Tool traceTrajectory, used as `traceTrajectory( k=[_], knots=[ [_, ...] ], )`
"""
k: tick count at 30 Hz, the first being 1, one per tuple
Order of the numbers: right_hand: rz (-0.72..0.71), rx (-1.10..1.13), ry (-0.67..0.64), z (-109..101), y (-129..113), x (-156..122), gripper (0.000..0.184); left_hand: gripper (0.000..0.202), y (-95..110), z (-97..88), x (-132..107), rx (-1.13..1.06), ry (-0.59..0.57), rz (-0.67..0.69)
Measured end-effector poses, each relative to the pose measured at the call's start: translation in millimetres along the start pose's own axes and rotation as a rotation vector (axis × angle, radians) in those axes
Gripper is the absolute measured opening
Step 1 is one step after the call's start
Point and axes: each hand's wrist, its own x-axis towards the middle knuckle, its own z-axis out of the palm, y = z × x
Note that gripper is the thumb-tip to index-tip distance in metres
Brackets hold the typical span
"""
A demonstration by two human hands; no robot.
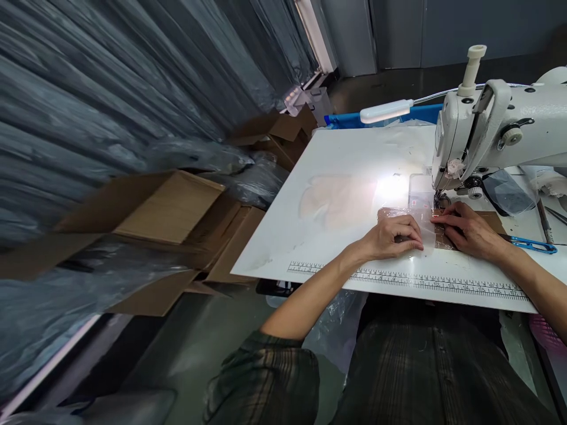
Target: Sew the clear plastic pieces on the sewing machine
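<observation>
My left hand (396,236) rests on the table with its fingers curled closed on a clear plastic sheet (426,239). Close to the needle, my right hand (472,230) has thumb and fingers drawn together on a shiny brown piece (444,239), partly covered by the plastic. Just behind the fingertips is the presser foot (438,199) of a white sewing machine (496,130). Blue thread snips (534,244) lie beside my right wrist, their tips hidden by it. The exact grip under both hands is hidden.
The white table (274,236) has a printed ruler (411,280) along its front edge. A lit lamp (386,112) hangs over it. Open cardboard boxes (172,206) with plastic bags stand on the left, beside a grey curtain (133,71). Tools lie at the far right.
</observation>
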Motion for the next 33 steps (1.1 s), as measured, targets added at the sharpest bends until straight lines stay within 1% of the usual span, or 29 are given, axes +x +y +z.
traceTrajectory(
  k=[4,5,6,8,10,13,16,19,23,25,27,28,29,31,32,33],
  knots=[
    [0.017,0.014,0.013,0.7,1.2,-0.8,0.036,0.005,7.1,-9.7,-1.4,-0.033,-0.024,0.009],
    [0.016,0.017,0.018,1.0,1.6,-0.8,0.036,0.006,8.7,-13.0,-2.5,-0.037,-0.048,0.011],
    [0.015,0.018,0.02,1.3,2.0,-0.8,0.036,0.012,10.1,-16.1,-3.6,-0.036,-0.08,0.003],
    [0.014,0.016,0.018,1.5,2.9,-0.6,0.035,0.021,11.7,-20.3,-5.0,-0.024,-0.148,-0.042],
    [0.012,0.008,0.013,1.1,3.3,-0.2,0.035,0.017,12.0,-21.1,-5.4,-0.002,-0.196,-0.097],
    [-0.009,-0.008,0.006,-0.2,2.5,0.5,0.036,0.001,10.7,-17.7,-4.7,0.031,-0.194,-0.128],
    [-0.022,-0.02,0.006,-1.3,0.8,0.8,0.037,0.008,9.2,-14.1,-3.9,0.051,-0.167,-0.126],
    [0.001,-0.025,0.004,-2.1,-1.1,0.9,0.036,0.011,8.7,-12.4,-3.0,0.052,-0.143,-0.097],
    [0.014,-0.016,-0.005,-3.2,-2.7,1.3,0.038,0.013,11.0,-11.4,-1.6,0.048,-0.127,-0.138],
    [0.016,-0.01,-0.005,-3.2,-2.5,1.4,0.038,0.015,13.5,-13.3,-1.9,0.057,-0.087,-0.131],
    [0.021,-0.007,0.0,-2.6,-1.7,1.2,0.036,0.011,16.2,-17.9,-3.2,0.065,-0.028,-0.109],
    [0.023,-0.008,0.002,-2.1,-1.1,1.0,0.036,0.008,17.3,-20.8,-4.2,0.062,-0.018,-0.105],
    [0.022,-0.01,0.005,-1.6,-0.5,0.8,0.036,0.013,17.9,-23.8,-5.4,0.055,-0.03,-0.108],
    [0.015,-0.013,0.005,-0.9,0.5,0.5,0.036,0.029,17.8,-28.2,-7.6,0.038,-0.106,-0.112],
    [0.009,-0.013,0.005,-0.8,0.8,0.5,0.037,0.031,17.0,-29.2,-8.4,0.031,-0.148,-0.107],
    [0.004,-0.012,0.001,-0.8,1.1,0.5,0.037,0.027,15.8,-29.3,-9.0,0.027,-0.181,-0.1]
  ],
)
